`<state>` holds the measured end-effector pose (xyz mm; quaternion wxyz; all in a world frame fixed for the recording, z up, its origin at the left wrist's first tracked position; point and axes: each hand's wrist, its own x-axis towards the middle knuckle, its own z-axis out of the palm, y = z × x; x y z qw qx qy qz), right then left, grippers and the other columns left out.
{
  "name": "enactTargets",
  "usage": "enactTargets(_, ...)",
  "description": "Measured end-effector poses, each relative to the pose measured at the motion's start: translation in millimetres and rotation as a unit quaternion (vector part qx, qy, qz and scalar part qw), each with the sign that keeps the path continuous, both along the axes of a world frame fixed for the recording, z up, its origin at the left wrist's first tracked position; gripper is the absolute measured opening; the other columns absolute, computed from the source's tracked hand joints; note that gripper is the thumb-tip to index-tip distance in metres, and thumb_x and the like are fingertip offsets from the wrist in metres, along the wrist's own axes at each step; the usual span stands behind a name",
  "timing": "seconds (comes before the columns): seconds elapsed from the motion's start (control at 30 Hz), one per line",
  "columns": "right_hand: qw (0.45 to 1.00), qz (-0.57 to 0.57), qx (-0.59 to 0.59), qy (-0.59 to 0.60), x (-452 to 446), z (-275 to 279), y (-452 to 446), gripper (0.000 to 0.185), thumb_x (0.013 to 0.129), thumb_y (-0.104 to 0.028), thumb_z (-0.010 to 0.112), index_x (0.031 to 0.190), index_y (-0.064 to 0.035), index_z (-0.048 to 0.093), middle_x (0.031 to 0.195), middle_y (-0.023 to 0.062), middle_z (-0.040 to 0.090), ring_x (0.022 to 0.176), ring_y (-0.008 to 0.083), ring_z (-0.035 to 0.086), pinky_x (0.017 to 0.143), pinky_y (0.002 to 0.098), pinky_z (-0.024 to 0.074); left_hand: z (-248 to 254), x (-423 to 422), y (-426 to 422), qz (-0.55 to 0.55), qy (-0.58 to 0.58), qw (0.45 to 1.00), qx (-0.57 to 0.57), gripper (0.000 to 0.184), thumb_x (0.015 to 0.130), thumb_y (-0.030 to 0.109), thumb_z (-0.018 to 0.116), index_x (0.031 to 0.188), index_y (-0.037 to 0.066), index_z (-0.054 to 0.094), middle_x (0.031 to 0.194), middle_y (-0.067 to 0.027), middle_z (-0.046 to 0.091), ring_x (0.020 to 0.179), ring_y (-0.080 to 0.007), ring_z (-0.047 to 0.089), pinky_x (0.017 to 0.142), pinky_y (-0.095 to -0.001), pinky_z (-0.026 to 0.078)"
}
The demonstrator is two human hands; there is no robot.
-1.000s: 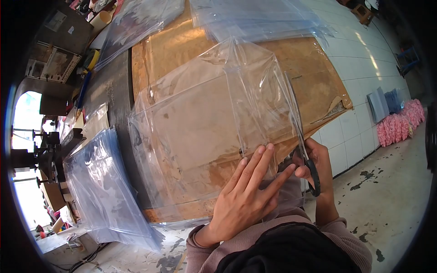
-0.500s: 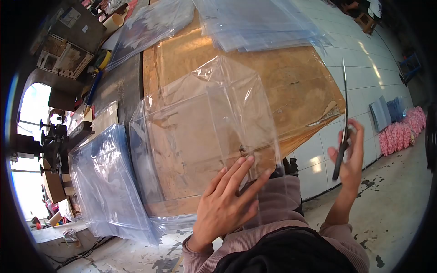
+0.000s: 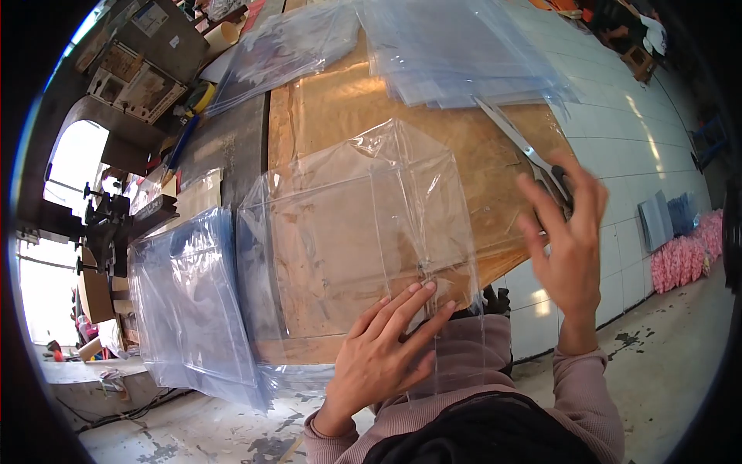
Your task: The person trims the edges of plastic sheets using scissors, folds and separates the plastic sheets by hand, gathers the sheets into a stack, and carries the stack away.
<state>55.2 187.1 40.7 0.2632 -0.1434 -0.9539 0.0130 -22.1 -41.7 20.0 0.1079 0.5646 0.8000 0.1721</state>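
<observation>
A clear plastic bag [image 3: 332, 232] with seams and a creased, raised far end lies over the near part of the worktable. My left hand [image 3: 390, 340] presses flat on its near right edge, fingers stretched out. A pair of scissors [image 3: 527, 148] with steel blades and dark handles lies at the table's right side, its tips by the stacked sheets. My right hand [image 3: 570, 247] is over the handles with thumb and fingers apart, slightly blurred; the fingers partly hide the handles, and no firm grip on them shows.
Clear plastic sheets [image 3: 464, 54] are stacked at the table's far end, with more plastic [image 3: 286, 58] beside them. Another pile of clear bags [image 3: 189, 301] hangs over the left edge. A dark machine [image 3: 108, 224] stands at left. Pink bundles [image 3: 680, 259] sit on the floor at right.
My right hand has moved left and inward from beside the table. The scissors, upright in it before, now lie slanted over the tabletop. My left hand stays on the bag.
</observation>
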Motion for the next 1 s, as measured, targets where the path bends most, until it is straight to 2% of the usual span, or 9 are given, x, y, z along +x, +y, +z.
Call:
enactTargets(0.03,0.995,0.079,-0.066,0.015,-1,2,-3,0.044,0.071,-0.009,0.067,0.113,-0.0028,0.055,0.109,0.0119,0.053,0.103,0.0311,0.047,0.087,0.0418,0.0387,-1,0,1,0.006,-0.002,1.000,0.008,0.059,0.071,0.024,0.060,0.129,0.024,0.047,0.135,-0.0052,0.040,0.123,-0.0194,0.042,0.098,-0.0344,0.034)
enactTargets(0.13,0.978,0.165,-0.128,-0.003,-9,-6,-16,0.045,0.065,-0.009,0.070,0.106,0.0003,0.057,0.100,0.0113,0.056,0.094,0.0269,0.053,0.081,0.0404,0.0423,-1,1,1,0.016,-0.007,1.000,0.022,0.059,0.068,0.024,0.061,0.126,0.026,0.051,0.133,-0.0043,0.043,0.119,-0.0213,0.046,0.095,-0.0350,0.037)
enactTargets(0.23,0.971,0.218,-0.097,0.014,-13,-23,-15,0.042,0.066,-0.007,0.068,0.105,0.0020,0.056,0.094,0.0112,0.057,0.083,0.0261,0.056,0.074,0.0363,0.0451,-1,0,1,0.016,-0.005,1.000,0.023,0.060,0.068,0.024,0.061,0.127,0.027,0.050,0.133,-0.0043,0.043,0.119,-0.0208,0.046,0.096,-0.0349,0.037)
enactTargets(0.33,0.959,0.277,-0.039,0.052,-17,-23,-13,0.038,0.067,-0.005,0.065,0.102,0.0030,0.055,0.088,0.0123,0.058,0.080,0.0253,0.057,0.069,0.0342,0.0471,-1,0,0,0.014,-0.009,1.000,0.024,0.060,0.068,0.024,0.061,0.127,0.027,0.049,0.134,-0.0044,0.042,0.121,-0.0199,0.044,0.097,-0.0349,0.037)
enactTargets(0.43,0.956,0.281,-0.016,0.089,-18,-25,-17,0.031,0.067,-0.005,0.063,0.096,0.0042,0.056,0.090,0.0140,0.058,0.082,0.0265,0.057,0.069,0.0352,0.0482,-1,-1,0,0.012,-0.014,1.000,0.024,0.061,0.069,0.024,0.061,0.128,0.026,0.048,0.135,-0.0046,0.041,0.122,-0.0189,0.043,0.098,-0.0350,0.036)
enactTargets(0.63,0.958,0.274,0.055,0.066,-15,-23,-15,0.025,0.065,-0.003,0.062,0.089,0.0047,0.058,0.089,0.0160,0.059,0.081,0.0286,0.058,0.071,0.0365,0.0490,-3,-2,-1,0.009,-0.012,0.999,0.035,0.060,0.069,0.023,0.061,0.128,0.026,0.048,0.135,-0.0048,0.041,0.123,-0.0184,0.042,0.099,-0.0351,0.037)
enactTargets(0.9,0.975,0.219,0.016,0.044,-19,-20,-16,0.019,0.064,0.000,0.060,0.084,0.0006,0.058,0.081,0.0118,0.059,0.076,0.0248,0.058,0.081,0.0428,0.0440,-4,-3,-1,0.015,-0.023,0.999,0.046,0.062,0.067,0.021,0.063,0.127,0.028,0.049,0.135,-0.0034,0.042,0.122,-0.0175,0.044,0.098,-0.0354,0.039)
enactTargets(1.0,0.975,0.218,-0.029,0.027,-25,-16,-15,0.015,0.065,0.001,0.059,0.080,-0.0012,0.057,0.077,0.0110,0.058,0.074,0.0247,0.058,0.081,0.0445,0.0431,-10,-2,-1,0.013,0.016,0.998,0.052,0.063,0.066,0.019,0.064,0.126,0.029,0.049,0.135,-0.0024,0.042,0.121,-0.0166,0.045,0.096,-0.0351,0.041)
